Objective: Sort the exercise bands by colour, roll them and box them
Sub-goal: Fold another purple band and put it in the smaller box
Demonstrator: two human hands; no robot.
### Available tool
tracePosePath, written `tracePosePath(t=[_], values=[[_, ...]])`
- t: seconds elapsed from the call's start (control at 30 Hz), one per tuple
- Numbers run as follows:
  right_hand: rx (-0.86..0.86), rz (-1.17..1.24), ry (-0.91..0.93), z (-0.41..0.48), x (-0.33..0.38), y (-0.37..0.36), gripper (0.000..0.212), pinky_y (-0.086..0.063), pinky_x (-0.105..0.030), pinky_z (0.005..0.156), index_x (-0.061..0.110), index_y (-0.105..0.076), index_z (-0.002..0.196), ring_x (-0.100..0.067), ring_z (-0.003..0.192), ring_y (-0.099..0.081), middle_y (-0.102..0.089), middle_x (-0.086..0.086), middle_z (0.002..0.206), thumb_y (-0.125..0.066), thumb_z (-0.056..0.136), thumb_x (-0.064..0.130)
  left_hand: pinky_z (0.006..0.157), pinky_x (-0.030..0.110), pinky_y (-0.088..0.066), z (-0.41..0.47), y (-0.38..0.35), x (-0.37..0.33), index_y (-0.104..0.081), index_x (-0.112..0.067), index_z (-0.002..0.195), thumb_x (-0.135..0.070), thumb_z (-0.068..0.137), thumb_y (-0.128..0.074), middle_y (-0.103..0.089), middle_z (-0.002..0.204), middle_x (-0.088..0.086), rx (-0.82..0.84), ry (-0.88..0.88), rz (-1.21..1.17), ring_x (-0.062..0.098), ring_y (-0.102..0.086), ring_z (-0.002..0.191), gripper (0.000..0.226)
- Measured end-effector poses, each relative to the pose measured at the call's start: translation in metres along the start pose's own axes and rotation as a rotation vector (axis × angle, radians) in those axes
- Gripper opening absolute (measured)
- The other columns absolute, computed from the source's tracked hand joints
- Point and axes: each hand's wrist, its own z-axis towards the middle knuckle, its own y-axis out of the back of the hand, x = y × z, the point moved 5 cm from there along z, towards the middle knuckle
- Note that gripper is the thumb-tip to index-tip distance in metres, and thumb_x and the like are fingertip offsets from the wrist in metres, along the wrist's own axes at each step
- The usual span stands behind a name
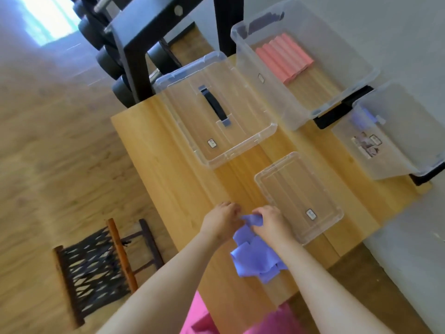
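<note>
A purple exercise band (255, 256) lies crumpled on the wooden table (173, 169) near its front edge. My left hand (222, 219) and my right hand (271, 222) both grip the far end of the band, fingers curled round it. Several pink rolled bands (285, 57) lie side by side in the large clear box (272, 97) at the back. A smaller clear box (385, 145) at the right holds something purple (361, 119).
A large clear lid with a dark handle (216, 107) lies at the table's back left. A small clear lid (298, 196) rests just beyond my right hand. Dumbbells on a black rack (125, 49) stand behind the table, a woven stool (96, 263) on the floor to the left.
</note>
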Motion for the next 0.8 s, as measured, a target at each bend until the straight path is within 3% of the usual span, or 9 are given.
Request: tracePosePath(t=[0.2, 0.37, 0.47, 0.53, 0.67, 0.8], values=[[0.012, -0.014, 0.063, 0.002, -0.006, -0.012, 0.041, -0.046, -0.038, 0.091, 0.012, -0.057, 0.123, -0.021, 0.110, -0.053, -0.048, -0.002, 0.122, -0.070, 0.084, 0.011, 0.079, 0.033, -0.052, -0.010, -0.016, 0.012, -0.064, -0.018, 0.106, -0.025, 0.082, -0.071, -0.070, 0.104, 0.005, 0.095, 0.154, -0.099, 0.026, -0.064, 0.099, 0.027], [0.032, -0.057, 0.095, 0.004, -0.008, -0.010, 0.003, -0.041, -0.033, 0.068, 0.012, -0.060, 0.087, -0.022, 0.083, -0.054, -0.053, 0.001, 0.091, -0.060, 0.088, 0.009, 0.075, 0.031, -0.050, -0.013, -0.022, 0.014, -0.068, -0.017, 0.097, -0.012, 0.082, -0.065, -0.071, 0.100, 0.005, 0.059, 0.210, -0.147, 0.025, -0.063, 0.094, 0.016], [0.016, 0.007, 0.122, 0.008, 0.000, 0.004, 0.007, -0.039, -0.030, 0.065, 0.015, -0.059, 0.084, -0.018, 0.079, -0.053, -0.056, 0.003, 0.087, -0.061, 0.090, 0.014, 0.063, 0.024, -0.041, -0.009, -0.012, 0.016, -0.069, -0.010, 0.088, -0.005, 0.083, -0.066, -0.066, 0.081, 0.008, 0.005, 0.256, -0.309, 0.021, -0.055, 0.077, 0.007], [-0.011, 0.081, 0.142, 0.011, 0.011, 0.020, 0.006, -0.040, -0.029, 0.065, 0.014, -0.061, 0.085, -0.017, 0.078, -0.054, -0.060, 0.001, 0.085, -0.061, 0.090, 0.016, 0.053, 0.017, -0.034, -0.006, 0.006, 0.015, -0.065, -0.011, 0.079, -0.001, 0.083, -0.068, -0.054, 0.064, -0.001, -0.036, 0.280, -0.468, 0.015, -0.047, 0.066, 0.011], [-0.034, 0.246, 0.160, 0.014, 0.040, 0.052, 0.014, -0.045, -0.031, 0.066, 0.019, -0.055, 0.078, -0.017, 0.072, -0.058, -0.066, -0.002, 0.081, -0.060, 0.090, 0.013, 0.047, 0.011, -0.033, -0.008, 0.050, 0.008, -0.057, -0.018, 0.070, 0.000, 0.089, -0.064, -0.051, 0.063, -0.004, -0.120, 0.319, -0.700, 0.003, -0.045, 0.055, 0.027], [-0.042, 0.422, 0.202, 0.012, 0.074, 0.086, 0.022, -0.046, -0.031, 0.064, 0.020, -0.052, 0.073, -0.015, 0.066, -0.056, -0.062, 0.001, 0.070, -0.061, 0.091, 0.010, 0.054, 0.019, -0.037, -0.016, 0.095, -0.013, -0.054, -0.016, 0.080, -0.007, 0.097, -0.056, -0.052, 0.067, 0.003, -0.136, 0.272, -0.861, 0.003, -0.049, 0.051, 0.019]])
